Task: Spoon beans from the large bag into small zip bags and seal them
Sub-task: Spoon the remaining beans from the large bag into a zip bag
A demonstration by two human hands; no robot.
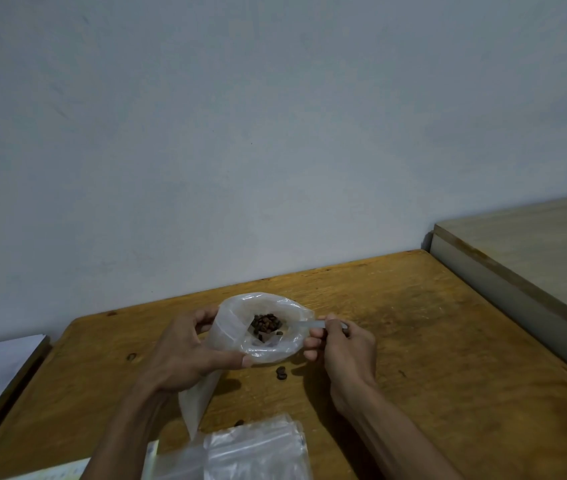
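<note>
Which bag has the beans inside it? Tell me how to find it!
Start at the brown wooden table and look at its middle, where two hands meet. The left hand holds up the large bag, a cloudy plastic one with its mouth open and dark beans inside. The small zip bags near the front edge lie flat in a pile, and no beans show in them.

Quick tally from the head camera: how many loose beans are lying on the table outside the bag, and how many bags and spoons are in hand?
Loose beans on the table: 4, at, two touching at, and
Large bag in the left hand: 1
Clear spoon in the right hand: 1
Total: 6
The stack of small zip bags is too blurred to count.
</note>
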